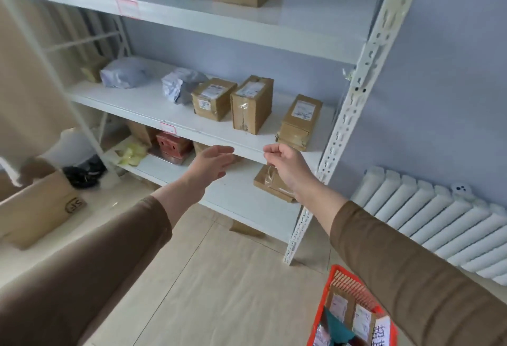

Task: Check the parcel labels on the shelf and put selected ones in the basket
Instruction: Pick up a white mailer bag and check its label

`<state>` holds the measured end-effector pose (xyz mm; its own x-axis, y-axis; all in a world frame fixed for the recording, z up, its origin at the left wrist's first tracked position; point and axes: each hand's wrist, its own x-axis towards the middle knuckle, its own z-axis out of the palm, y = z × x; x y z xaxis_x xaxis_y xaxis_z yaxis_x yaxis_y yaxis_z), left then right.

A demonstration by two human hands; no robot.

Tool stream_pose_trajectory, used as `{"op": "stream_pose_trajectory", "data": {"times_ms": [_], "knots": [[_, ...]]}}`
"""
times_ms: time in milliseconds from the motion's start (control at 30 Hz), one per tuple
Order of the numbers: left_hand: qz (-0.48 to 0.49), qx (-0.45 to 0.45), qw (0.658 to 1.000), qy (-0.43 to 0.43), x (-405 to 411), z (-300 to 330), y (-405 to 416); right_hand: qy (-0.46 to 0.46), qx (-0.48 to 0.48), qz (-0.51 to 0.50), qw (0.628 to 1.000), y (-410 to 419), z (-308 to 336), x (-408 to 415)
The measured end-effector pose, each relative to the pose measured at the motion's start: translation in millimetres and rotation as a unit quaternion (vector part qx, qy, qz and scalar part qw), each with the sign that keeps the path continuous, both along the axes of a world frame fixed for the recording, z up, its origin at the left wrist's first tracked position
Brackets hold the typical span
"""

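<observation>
— Which parcel is closest to you?

— The brown cardboard box with a white label on top (300,122), at the right end of the white metal shelf (153,104). It sits just above and beyond my right hand (285,166), long axis running back toward the wall.

— And your fingers?

— Right ones loosely curled, holding nothing; left hand (212,163) open, fingers straight, farther off. The red plastic basket (340,277) waits low on my right.
</observation>
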<state>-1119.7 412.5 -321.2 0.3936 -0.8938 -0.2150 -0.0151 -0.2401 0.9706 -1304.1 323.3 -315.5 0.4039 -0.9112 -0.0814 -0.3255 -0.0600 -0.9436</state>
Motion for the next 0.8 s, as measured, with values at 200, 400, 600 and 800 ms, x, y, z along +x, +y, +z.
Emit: {"op": "stream_pose_trajectory", "data": {"times_ms": [200, 400, 600, 800], "knots": [[0.04, -0.024, 0.999, -0.015, 158, 22, 30, -0.007, -0.021, 0.064, 0.998, 9, 17, 168], [0.061, -0.01, 0.997, -0.034, 312, 24, 53, -0.02, -0.002, 0.089, 0.996, 25, 20, 318], [0.075, -0.025, 0.997, -0.02, 420, 23, 38, -0.034, 0.023, 0.099, 0.994, 10, 22, 428], [0.065, -0.025, 0.997, -0.029, 517, 15, -13, -0.015, -0.007, 0.108, 0.994, -46, 9, 530]]}}
